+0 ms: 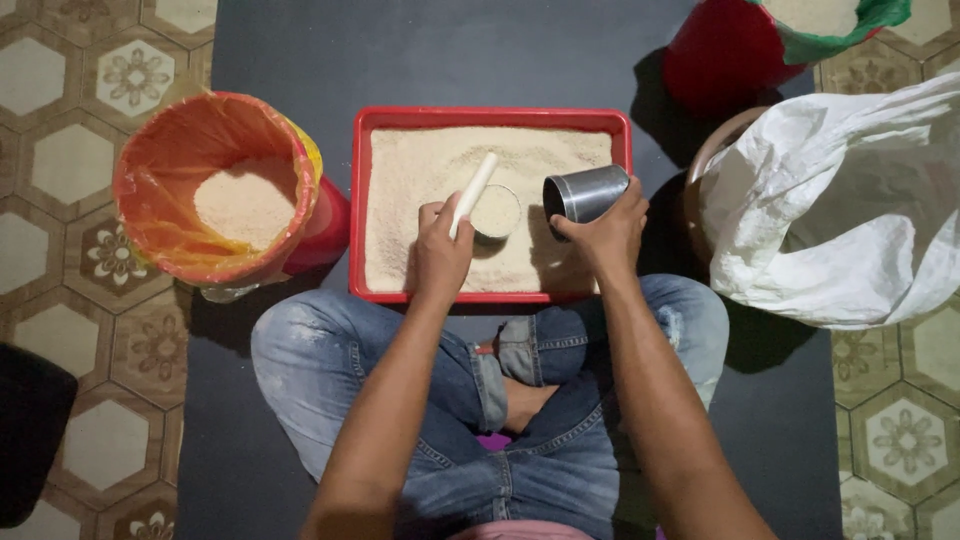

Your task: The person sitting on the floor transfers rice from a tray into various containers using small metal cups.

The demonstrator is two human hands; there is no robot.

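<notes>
A red rectangular tray point(490, 118) full of pale grain lies on a dark mat in front of my crossed legs. My left hand point(441, 250) grips a white stick point(473, 192) that slants up and to the right over the grain. Just right of that stick, a small round cup point(496, 211) filled level with grain stands in the tray. My right hand point(603, 232) holds a metal cup point(585, 193) tipped on its side, with its open mouth facing left toward the filled cup.
An orange plastic-lined bucket point(215, 190) with grain stands left of the tray. A white sack point(840, 210) slumps over a basket at the right. A red bucket point(735, 45) with grain sits at the top right. Patterned tiles surround the mat.
</notes>
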